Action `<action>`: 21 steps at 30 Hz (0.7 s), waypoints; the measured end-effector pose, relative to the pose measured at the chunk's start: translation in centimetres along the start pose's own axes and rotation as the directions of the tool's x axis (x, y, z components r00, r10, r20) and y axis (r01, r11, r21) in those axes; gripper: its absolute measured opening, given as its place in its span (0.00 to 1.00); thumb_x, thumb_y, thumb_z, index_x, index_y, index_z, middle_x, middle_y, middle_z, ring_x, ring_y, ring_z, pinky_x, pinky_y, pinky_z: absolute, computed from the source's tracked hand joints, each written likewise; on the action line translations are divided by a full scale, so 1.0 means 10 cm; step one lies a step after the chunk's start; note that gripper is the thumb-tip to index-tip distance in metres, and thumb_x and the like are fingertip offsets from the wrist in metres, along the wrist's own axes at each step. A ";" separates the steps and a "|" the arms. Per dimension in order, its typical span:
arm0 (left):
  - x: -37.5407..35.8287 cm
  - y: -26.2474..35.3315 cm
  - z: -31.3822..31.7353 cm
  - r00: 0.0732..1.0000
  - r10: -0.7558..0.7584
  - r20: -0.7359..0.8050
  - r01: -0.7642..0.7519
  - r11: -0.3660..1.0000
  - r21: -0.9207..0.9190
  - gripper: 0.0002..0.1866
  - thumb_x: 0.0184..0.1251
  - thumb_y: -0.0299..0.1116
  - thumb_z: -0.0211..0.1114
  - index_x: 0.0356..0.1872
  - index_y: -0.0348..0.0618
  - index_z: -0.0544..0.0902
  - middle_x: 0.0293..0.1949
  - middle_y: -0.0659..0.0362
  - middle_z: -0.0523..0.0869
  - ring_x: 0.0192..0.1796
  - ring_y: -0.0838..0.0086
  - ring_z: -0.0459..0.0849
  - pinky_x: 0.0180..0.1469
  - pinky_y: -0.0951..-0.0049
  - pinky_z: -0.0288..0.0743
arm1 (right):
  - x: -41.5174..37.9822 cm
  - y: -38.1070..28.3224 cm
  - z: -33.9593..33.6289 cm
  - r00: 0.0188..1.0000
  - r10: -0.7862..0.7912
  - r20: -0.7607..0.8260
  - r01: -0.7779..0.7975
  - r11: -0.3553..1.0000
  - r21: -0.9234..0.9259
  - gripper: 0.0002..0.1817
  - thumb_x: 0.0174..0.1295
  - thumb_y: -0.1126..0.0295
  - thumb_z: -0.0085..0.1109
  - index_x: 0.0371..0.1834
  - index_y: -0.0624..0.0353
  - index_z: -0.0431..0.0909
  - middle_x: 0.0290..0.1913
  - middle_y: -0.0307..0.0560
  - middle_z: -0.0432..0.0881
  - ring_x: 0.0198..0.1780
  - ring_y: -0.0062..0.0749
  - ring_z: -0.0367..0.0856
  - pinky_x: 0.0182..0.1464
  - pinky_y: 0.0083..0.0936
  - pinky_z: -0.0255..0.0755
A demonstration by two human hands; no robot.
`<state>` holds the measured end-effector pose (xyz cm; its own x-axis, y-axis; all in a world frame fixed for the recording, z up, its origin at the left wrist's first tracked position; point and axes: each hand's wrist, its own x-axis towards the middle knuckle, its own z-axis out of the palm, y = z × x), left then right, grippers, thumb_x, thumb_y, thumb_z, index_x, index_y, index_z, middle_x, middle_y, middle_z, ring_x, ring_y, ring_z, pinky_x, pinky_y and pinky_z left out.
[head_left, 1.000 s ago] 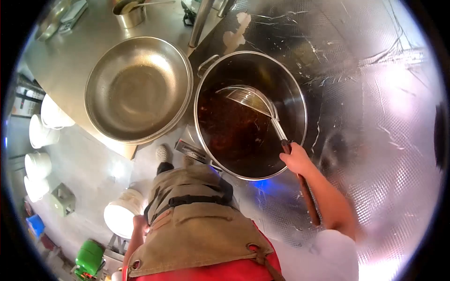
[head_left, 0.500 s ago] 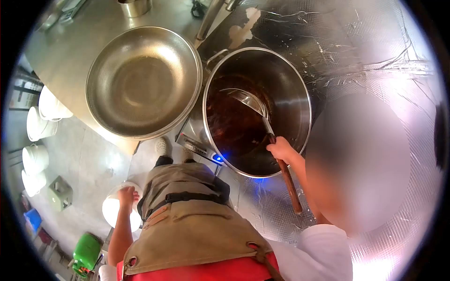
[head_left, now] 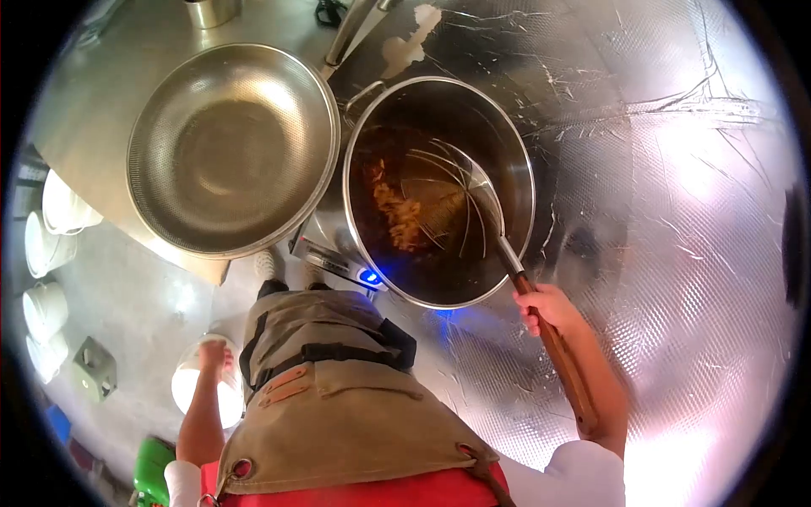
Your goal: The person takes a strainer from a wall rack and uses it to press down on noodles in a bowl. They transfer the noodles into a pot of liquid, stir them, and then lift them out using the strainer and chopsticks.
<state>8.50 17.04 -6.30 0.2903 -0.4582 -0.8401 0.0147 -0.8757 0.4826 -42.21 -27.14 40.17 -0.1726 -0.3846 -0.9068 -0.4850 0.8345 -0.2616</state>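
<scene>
My right hand (head_left: 547,309) is closed around the wooden handle of a long strainer (head_left: 505,253). Its round, ribbed metal head is inside a tall steel stockpot (head_left: 530,160), at the pot's right side. Dark brown liquid lies in the pot, with lighter brown pieces (head_left: 400,215) beside the strainer head on the left. At my left side hangs my left hand (head_left: 218,355), its fingers loosely bent and nothing visible in them. A white bucket (head_left: 187,390) appears behind and below that hand; I see no grip on it.
A wide perforated metal basin (head_left: 236,144) stands left of the pot. Under the pot's front edge a blue light glows on a control panel (head_left: 338,264). A faucet pipe (head_left: 346,34) is behind. White buckets (head_left: 44,308), a stool (head_left: 95,369) and a green gas cylinder (head_left: 154,469) stand on the floor at left.
My right hand has moved right and toward me, shifting the strainer head to the pot's right side. Lighter pieces now show in the liquid. The whole view has shifted slightly.
</scene>
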 end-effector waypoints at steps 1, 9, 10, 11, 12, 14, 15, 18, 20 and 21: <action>0.10 0.17 0.02 1.000 0.016 0.004 -0.016 1.000 -0.020 0.07 0.65 0.31 0.54 0.33 0.39 0.76 0.22 0.54 0.78 0.18 0.68 0.77 0.18 0.71 0.70 | -0.10 0.00 0.05 1.000 0.007 -0.021 -0.006 1.000 0.016 0.08 0.59 0.71 0.59 0.38 0.59 0.71 0.23 0.37 0.70 0.17 0.21 0.67 0.15 0.22 0.60; -0.40 1.59 0.16 0.994 -0.112 0.018 0.112 0.938 -0.329 0.07 0.63 0.31 0.54 0.29 0.39 0.76 0.21 0.56 0.78 0.18 0.70 0.77 0.19 0.73 0.70 | 0.36 -0.01 0.38 1.000 0.029 0.008 -0.026 0.976 -0.214 0.10 0.59 0.68 0.61 0.28 0.60 0.71 0.20 0.41 0.70 0.14 0.24 0.67 0.13 0.25 0.62; -0.40 1.55 0.14 0.994 -0.106 -0.001 0.102 0.957 -0.273 0.08 0.63 0.32 0.55 0.29 0.38 0.76 0.21 0.56 0.78 0.18 0.70 0.77 0.19 0.72 0.70 | 0.49 -0.05 0.48 1.000 0.029 0.002 -0.028 0.968 -0.249 0.11 0.59 0.68 0.61 0.26 0.60 0.70 0.19 0.42 0.70 0.14 0.25 0.67 0.13 0.26 0.62; -0.42 1.45 0.13 0.995 -0.099 -0.020 0.093 0.972 -0.215 0.08 0.63 0.32 0.55 0.29 0.38 0.76 0.21 0.56 0.78 0.18 0.70 0.77 0.19 0.72 0.70 | 0.62 -0.08 0.55 1.000 0.029 -0.003 -0.029 0.958 -0.284 0.12 0.59 0.68 0.62 0.24 0.61 0.70 0.18 0.43 0.70 0.13 0.26 0.67 0.13 0.27 0.62; -0.44 1.36 0.12 0.994 -0.107 -0.033 0.100 0.980 -0.173 0.08 0.63 0.32 0.55 0.29 0.38 0.76 0.21 0.56 0.78 0.19 0.70 0.77 0.19 0.72 0.70 | 0.75 -0.08 0.61 1.000 -0.004 -0.008 0.001 0.957 -0.290 0.13 0.58 0.68 0.62 0.23 0.61 0.70 0.18 0.43 0.70 0.13 0.27 0.67 0.13 0.28 0.62; -0.51 1.19 0.08 0.983 -0.176 -0.054 0.163 0.969 -0.187 0.08 0.63 0.32 0.55 0.29 0.38 0.76 0.21 0.56 0.78 0.19 0.70 0.77 0.19 0.72 0.70 | 1.03 -0.11 0.69 0.996 -0.083 -0.014 0.074 0.947 -0.312 0.14 0.57 0.68 0.64 0.21 0.61 0.69 0.17 0.44 0.70 0.12 0.28 0.68 0.13 0.29 0.63; -0.54 1.10 0.06 0.975 -0.212 -0.065 0.194 0.960 -0.204 0.08 0.63 0.32 0.55 0.30 0.38 0.76 0.21 0.56 0.78 0.19 0.70 0.77 0.20 0.72 0.70 | 1.16 -0.11 0.72 0.991 -0.112 -0.075 0.073 0.912 -0.403 0.15 0.54 0.68 0.65 0.19 0.62 0.69 0.15 0.45 0.70 0.13 0.30 0.69 0.14 0.31 0.63; -0.69 0.85 0.03 0.947 -0.307 -0.091 0.276 0.927 -0.253 0.08 0.63 0.32 0.55 0.30 0.39 0.76 0.21 0.56 0.78 0.20 0.70 0.77 0.21 0.71 0.71 | 1.41 -0.10 0.77 0.955 -0.292 -0.043 0.220 0.802 -0.555 0.13 0.52 0.69 0.65 0.20 0.63 0.71 0.15 0.45 0.71 0.14 0.31 0.72 0.14 0.32 0.63; -0.77 0.72 0.03 0.932 -0.349 -0.100 0.310 0.908 -0.283 0.08 0.63 0.32 0.55 0.30 0.39 0.76 0.22 0.56 0.78 0.20 0.70 0.77 0.21 0.71 0.71 | 1.68 -0.03 0.71 0.906 -0.415 -0.083 0.265 0.709 -0.653 0.13 0.50 0.68 0.65 0.23 0.67 0.74 0.16 0.48 0.74 0.19 0.36 0.76 0.21 0.35 0.68; -0.81 0.66 0.05 0.925 -0.367 -0.102 0.324 0.898 -0.296 0.08 0.63 0.32 0.55 0.30 0.39 0.76 0.22 0.56 0.78 0.20 0.70 0.77 0.21 0.71 0.71 | 1.76 -0.01 0.68 0.878 -0.465 -0.111 0.269 0.672 -0.690 0.13 0.49 0.67 0.65 0.24 0.67 0.75 0.18 0.51 0.75 0.21 0.39 0.78 0.24 0.36 0.70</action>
<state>5.83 14.89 3.56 0.3604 -0.0865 -0.9288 0.3905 -0.8903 0.2344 -39.36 -31.27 21.96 -0.0216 -0.7698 -0.6379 -0.9638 0.1855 -0.1913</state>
